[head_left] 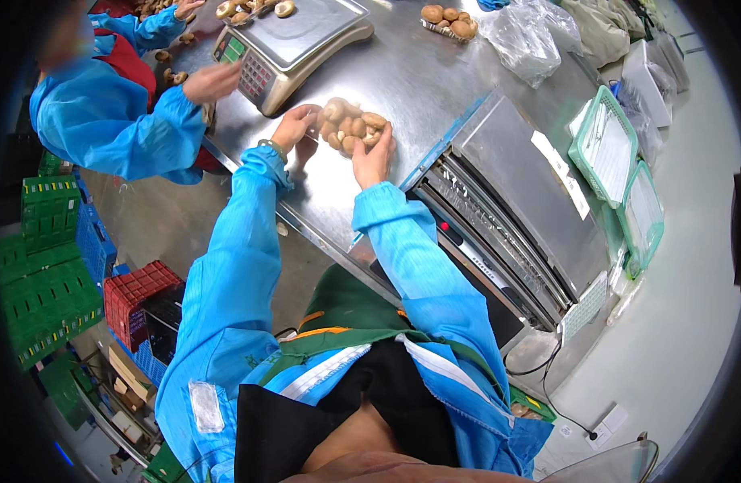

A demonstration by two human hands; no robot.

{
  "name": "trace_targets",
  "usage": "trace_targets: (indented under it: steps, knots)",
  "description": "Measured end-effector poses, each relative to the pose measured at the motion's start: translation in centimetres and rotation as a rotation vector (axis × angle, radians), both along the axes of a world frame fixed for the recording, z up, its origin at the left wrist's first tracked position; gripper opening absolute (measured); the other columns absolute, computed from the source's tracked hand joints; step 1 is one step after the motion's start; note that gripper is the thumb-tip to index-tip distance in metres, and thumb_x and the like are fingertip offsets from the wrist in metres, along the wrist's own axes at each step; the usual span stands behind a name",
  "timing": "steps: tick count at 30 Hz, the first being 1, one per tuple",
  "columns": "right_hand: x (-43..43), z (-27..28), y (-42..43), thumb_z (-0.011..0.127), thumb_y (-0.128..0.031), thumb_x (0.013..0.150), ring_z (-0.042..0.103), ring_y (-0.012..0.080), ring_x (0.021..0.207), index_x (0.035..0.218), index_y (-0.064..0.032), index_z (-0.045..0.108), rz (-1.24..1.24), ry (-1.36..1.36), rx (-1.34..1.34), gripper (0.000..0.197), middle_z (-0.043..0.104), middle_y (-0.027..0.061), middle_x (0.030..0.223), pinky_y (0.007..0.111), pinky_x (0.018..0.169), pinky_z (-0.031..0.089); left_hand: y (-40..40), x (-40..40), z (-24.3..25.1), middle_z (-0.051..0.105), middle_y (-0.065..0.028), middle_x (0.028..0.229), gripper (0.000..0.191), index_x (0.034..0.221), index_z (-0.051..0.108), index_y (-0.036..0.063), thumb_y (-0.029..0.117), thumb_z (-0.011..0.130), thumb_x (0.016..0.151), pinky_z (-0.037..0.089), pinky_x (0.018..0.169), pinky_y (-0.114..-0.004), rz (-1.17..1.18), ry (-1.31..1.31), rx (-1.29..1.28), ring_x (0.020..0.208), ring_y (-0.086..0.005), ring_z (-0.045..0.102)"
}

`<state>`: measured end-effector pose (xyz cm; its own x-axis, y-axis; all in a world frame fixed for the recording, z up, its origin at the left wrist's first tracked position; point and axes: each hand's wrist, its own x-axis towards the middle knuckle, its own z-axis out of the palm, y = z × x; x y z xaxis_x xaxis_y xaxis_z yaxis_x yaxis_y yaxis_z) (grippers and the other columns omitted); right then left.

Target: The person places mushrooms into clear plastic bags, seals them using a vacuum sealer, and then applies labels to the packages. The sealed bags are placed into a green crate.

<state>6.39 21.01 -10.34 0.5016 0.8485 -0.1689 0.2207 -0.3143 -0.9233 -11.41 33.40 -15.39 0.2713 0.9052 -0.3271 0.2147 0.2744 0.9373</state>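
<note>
A pack of brown shiitake-like mushrooms (348, 128) is in front of me at the steel table's near edge. My left hand (295, 128) grips its left end, with the thumb and fingers at the side. On the right end, my right hand (373, 158) has its thumb and fingers around the near corner. The pack's clear tray is mostly hidden under the mushrooms. Just beyond my left hand stands a weighing scale (292, 45) with more mushrooms (243, 9) on its far left corner.
The wrapping machine (515, 175) stands at my right, beside green baskets (606, 145). A co-worker's hand (213, 81) is near the scale. Another mushroom tray (449, 23) and plastic bags (521, 42) lie at the back of the steel table (401, 72). Crates (50, 284) are stacked at left.
</note>
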Motion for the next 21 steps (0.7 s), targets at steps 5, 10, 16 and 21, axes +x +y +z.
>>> trace_targets:
  steps: [5, 10, 16, 21]
  knots:
    - [2.5, 7.6, -1.9, 0.068, -0.008, 0.073, 0.042, 0.0386, 0.116, 0.136, -0.0022, 0.031, 0.11, -0.188, 0.23, 0.073, 0.038, 0.0239, 0.125, 0.045, 0.101, 0.033, -3.3, 1.3, 8.8, 0.062, -0.0018, 0.102, 0.028, 0.116, 0.058, 0.0012, 0.014, 0.055, 0.091, 0.045, 0.072, -0.025, -0.002, -0.074, 0.037, 0.089, -0.0098, 0.054]
    - [9.4, 15.5, -7.2, 0.07, -0.01, 0.072, 0.045, 0.0321, 0.112, 0.134, -0.0021, 0.037, 0.072, -0.175, 0.283, 0.071, 0.041, 0.0198, 0.124, 0.039, 0.091, 0.041, -7.5, 5.7, 18.2, 0.061, -0.0028, 0.1, 0.032, 0.12, 0.055, 0.0005, 0.012, 0.057, 0.09, 0.046, 0.066, -0.023, -0.185, -0.238, 0.092, 0.08, -0.0081, 0.054]
    - [22.6, 16.4, -14.7, 0.071, -0.009, 0.072, 0.048, 0.0154, 0.09, 0.134, -0.0091, 0.042, -0.121, -0.334, 0.24, 0.069, 0.044, 0.0082, 0.117, 0.024, 0.061, 0.044, -11.5, 20.5, 19.4, 0.059, -0.0069, 0.113, 0.039, 0.126, 0.05, -0.004, 0.008, 0.058, 0.089, 0.049, 0.067, -0.024, -0.527, -0.227, 0.067, 0.079, -0.009, 0.054]
    - [29.5, 14.0, -20.3, 0.069, -0.011, 0.08, 0.05, 0.0188, 0.098, 0.137, -0.0058, 0.038, -0.21, -0.121, 0.214, 0.065, 0.045, 0.0111, 0.12, 0.029, 0.074, 0.051, -14.0, 29.2, 17.6, 0.062, -0.0096, 0.106, 0.04, 0.127, 0.048, -0.0048, 0.009, 0.057, 0.09, 0.049, 0.068, -0.024, -0.704, -0.211, 0.118, 0.076, -0.0099, 0.056]
